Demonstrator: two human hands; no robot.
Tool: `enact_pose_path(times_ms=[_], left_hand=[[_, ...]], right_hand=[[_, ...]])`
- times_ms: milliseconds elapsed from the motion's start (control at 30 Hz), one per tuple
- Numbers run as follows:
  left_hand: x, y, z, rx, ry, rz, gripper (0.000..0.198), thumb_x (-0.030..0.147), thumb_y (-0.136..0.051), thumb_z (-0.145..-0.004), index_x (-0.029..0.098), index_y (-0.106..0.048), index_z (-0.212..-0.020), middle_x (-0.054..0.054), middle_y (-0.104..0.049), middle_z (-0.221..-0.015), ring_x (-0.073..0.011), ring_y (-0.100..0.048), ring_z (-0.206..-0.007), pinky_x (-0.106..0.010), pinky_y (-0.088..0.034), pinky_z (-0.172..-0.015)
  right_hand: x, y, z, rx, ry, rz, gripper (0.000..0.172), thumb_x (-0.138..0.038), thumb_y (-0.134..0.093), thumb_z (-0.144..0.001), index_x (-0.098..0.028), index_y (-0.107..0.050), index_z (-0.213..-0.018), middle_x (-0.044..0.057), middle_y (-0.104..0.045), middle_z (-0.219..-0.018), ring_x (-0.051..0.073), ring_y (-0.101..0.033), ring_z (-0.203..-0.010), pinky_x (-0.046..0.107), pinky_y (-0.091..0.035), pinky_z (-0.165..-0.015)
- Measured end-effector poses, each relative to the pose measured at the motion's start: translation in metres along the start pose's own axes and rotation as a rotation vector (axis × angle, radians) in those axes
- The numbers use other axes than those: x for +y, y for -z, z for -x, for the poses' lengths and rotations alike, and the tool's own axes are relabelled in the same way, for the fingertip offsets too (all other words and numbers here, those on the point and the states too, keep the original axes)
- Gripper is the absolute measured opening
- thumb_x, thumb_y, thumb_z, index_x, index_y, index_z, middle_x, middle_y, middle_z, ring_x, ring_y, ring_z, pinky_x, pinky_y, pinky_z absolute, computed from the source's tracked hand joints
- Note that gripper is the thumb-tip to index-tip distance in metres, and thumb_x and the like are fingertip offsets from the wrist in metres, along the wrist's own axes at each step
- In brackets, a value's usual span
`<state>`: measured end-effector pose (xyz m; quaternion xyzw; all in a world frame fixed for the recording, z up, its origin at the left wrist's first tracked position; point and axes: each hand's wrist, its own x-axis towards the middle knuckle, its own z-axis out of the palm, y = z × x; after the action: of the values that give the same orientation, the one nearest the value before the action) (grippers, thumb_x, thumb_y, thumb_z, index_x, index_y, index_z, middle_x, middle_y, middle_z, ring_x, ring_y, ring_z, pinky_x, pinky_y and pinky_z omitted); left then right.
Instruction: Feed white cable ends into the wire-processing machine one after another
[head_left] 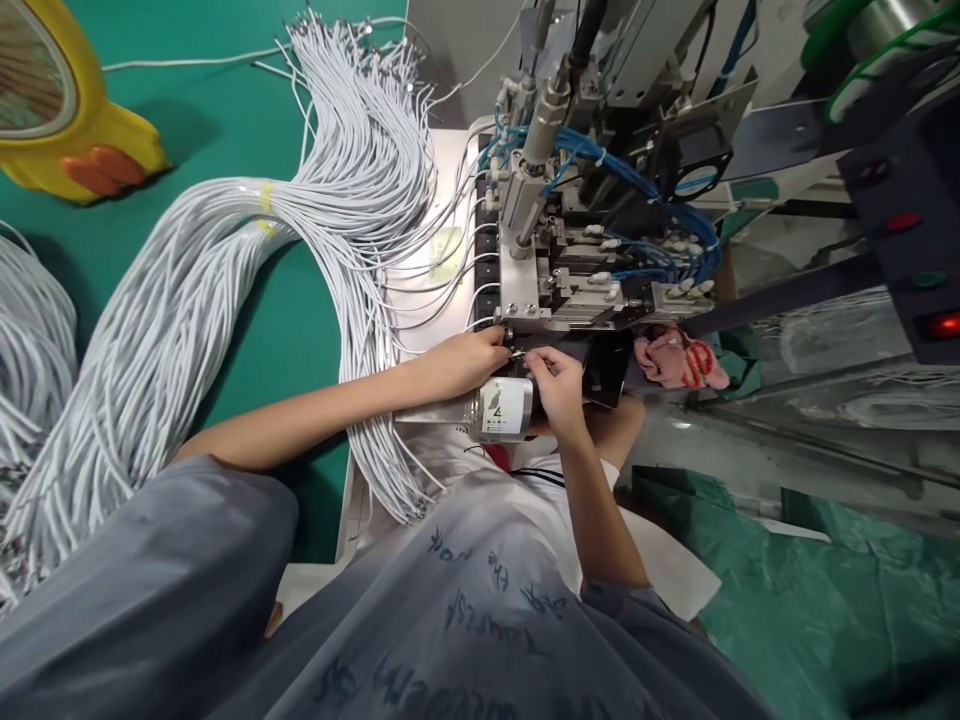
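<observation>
Nearest, at 6 o'clock from the machine (600, 230), the left hand (465, 360) and right hand (555, 385) meet fingertip to fingertip, both pinched on a thin white wire end (517, 353) at the machine's front edge, too small to make out clearly. Just below them sits a small labelled canister (506, 410), partly hidden by the right hand. At 10 o'clock, a thick bundle of white wires (225, 290) fans across the green table (225, 110), cut off at the left edge.

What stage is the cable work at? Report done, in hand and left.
Done: cannot tell; no finished pile is distinguishable. In hand: left hand and right hand pinch a cable end at the machine. Left: a large bundle of white cables lies on the green table.
</observation>
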<state>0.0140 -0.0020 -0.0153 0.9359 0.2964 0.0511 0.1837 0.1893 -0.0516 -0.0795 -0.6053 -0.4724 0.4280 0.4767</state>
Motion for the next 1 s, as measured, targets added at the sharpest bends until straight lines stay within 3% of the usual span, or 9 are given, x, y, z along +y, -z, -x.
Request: enact_pose_path(times_ms=[133, 300, 500, 833, 1000], left_hand=[[-0.003, -0.006, 0.001, 0.044, -0.046, -0.034, 0.032, 0.015, -0.035, -0.092, 0.013, -0.062, -0.110, -0.007, -0.055, -0.088, -0.0099, -0.052, -0.059, -0.023, -0.041, -0.054], [-0.006, -0.007, 0.002, 0.040, -0.062, -0.137, 0.038, 0.007, -0.040, -0.086, 0.015, -0.060, -0.117, -0.010, -0.056, -0.094, -0.0118, -0.056, -0.062, -0.025, -0.043, -0.054], [-0.002, 0.002, 0.001, -0.028, -0.075, -0.221, 0.036, 0.008, -0.043, -0.087, 0.014, -0.059, -0.118, -0.012, -0.056, -0.098, -0.0134, -0.059, -0.065, -0.025, -0.043, -0.053], [-0.001, 0.004, 0.002, -0.022, -0.120, -0.287, 0.032, 0.009, -0.043, -0.088, 0.012, -0.058, -0.116, -0.012, -0.054, -0.097, -0.0161, -0.060, -0.070, -0.025, -0.043, -0.052], [0.000, 0.007, 0.002, -0.033, -0.125, -0.281, 0.031, 0.010, -0.042, -0.089, 0.011, -0.059, -0.115, -0.012, -0.055, -0.098, -0.0152, -0.059, -0.069, -0.025, -0.042, -0.052]], right_hand=[[0.001, 0.002, -0.004, -0.038, -0.010, -0.014, 0.018, -0.033, -0.058, -0.074, -0.017, -0.060, -0.067, 0.000, -0.058, -0.064, 0.012, -0.051, -0.062, 0.025, -0.043, -0.058], [-0.003, 0.005, -0.012, -0.098, -0.051, -0.038, 0.014, -0.029, -0.059, -0.071, -0.017, -0.059, -0.064, -0.002, -0.054, -0.059, 0.011, -0.049, -0.058, 0.024, -0.042, -0.057], [-0.010, 0.006, -0.014, -0.121, -0.043, -0.026, 0.013, -0.028, -0.060, -0.070, -0.017, -0.061, -0.063, -0.001, -0.058, -0.061, 0.011, -0.050, -0.058, 0.025, -0.043, -0.057], [-0.015, 0.010, -0.015, -0.173, 0.051, 0.064, 0.014, -0.026, -0.058, -0.074, -0.016, -0.060, -0.064, 0.000, -0.060, -0.067, 0.013, -0.053, -0.064, 0.025, -0.043, -0.061], [-0.017, 0.013, -0.018, -0.250, 0.005, 0.080, 0.016, -0.026, -0.056, -0.074, -0.016, -0.058, -0.062, -0.002, -0.055, -0.061, 0.011, -0.047, -0.059, 0.025, -0.038, -0.058]])
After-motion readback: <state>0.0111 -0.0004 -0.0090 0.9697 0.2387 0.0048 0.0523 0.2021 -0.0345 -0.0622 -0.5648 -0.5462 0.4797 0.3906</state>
